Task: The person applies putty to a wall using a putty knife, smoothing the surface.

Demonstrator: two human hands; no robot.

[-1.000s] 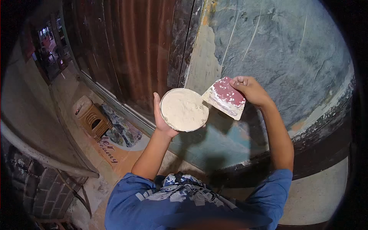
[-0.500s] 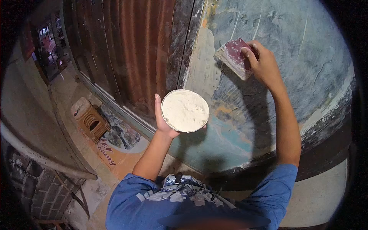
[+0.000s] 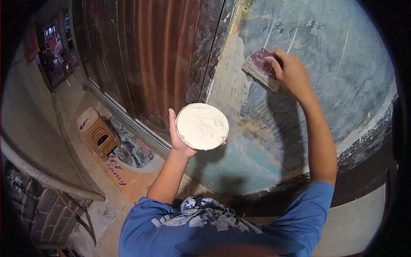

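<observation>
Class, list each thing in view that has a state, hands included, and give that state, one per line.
Left hand: holding the dish from below and the side
Dish: held up, filled with paste
Paste: pale, its surface uneven
Right hand: gripping the scraper
Scraper: smeared with paste, tilted; wall contact unclear
Wall: patchy, streaked
Stool: on the floor

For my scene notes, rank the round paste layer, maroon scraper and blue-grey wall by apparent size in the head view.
1. Blue-grey wall
2. Round paste layer
3. Maroon scraper, partly covered
</observation>
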